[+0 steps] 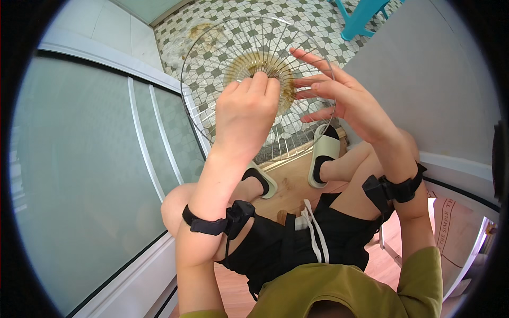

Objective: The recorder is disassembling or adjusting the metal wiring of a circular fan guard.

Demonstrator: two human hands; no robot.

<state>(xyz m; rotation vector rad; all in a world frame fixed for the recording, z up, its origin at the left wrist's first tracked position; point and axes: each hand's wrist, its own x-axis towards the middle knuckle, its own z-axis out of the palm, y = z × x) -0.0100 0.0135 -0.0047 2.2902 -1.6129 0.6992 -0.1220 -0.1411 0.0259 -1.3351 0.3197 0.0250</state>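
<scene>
A round wire fan guard (253,59) is held up in front of me, its thin spokes running from a ring at the middle to a wide outer rim. Brownish yellow colour shows around its centre. My left hand (248,108) is closed at that centre, knuckles up, on the guard; its fingertips are hidden, so I cannot tell whether anything else is in them. At the guard's right side is my right hand (339,95), with fingers spread apart across the wires and the palm near the outer rim.
A tiled floor (212,55) with a wet, brownish patch (204,31) lies beyond the guard. A glass sliding door (90,159) stands at the left and a grey panel (424,79) at the right. Blue stool legs (358,24) are at the far right. My slippers flank the door sill.
</scene>
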